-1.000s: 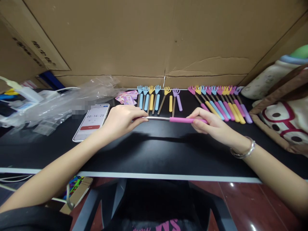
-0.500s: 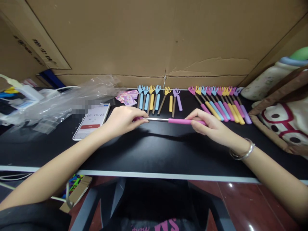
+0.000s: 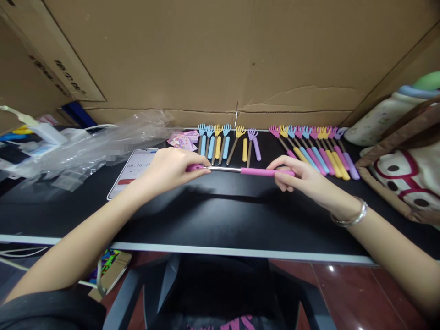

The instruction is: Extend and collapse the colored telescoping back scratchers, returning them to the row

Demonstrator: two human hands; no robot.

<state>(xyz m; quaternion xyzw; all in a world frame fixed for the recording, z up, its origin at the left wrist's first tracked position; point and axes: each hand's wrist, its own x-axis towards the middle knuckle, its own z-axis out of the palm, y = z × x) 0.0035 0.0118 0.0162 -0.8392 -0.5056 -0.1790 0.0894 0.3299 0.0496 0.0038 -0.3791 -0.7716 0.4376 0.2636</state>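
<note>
Pink-handled rod (image 3: pixel 245 170) pinched by left hand (image 3: pixel 177 166) and right hand (image 3: pixel 300 176); black desktop (image 3: pixel 233 222) spreads to pale front edge (image 3: pixel 240 252).

Phone (image 3: pixel 128 173), left of centre: screen digits read 00:16:2, the final one unclear. Cardboard (image 3: pixel 51 50), upper left: dark characters, illegible. Black fabric (image 3: pixel 220 288), bottom centre: pink lettering, cropped. Cards (image 3: pixel 184 143), just left of centre: print too small to read.

Desk (image 3: pixel 227 224) softly shadowed, floor (image 3: pixel 347 293) glinting, edges stretched
</note>
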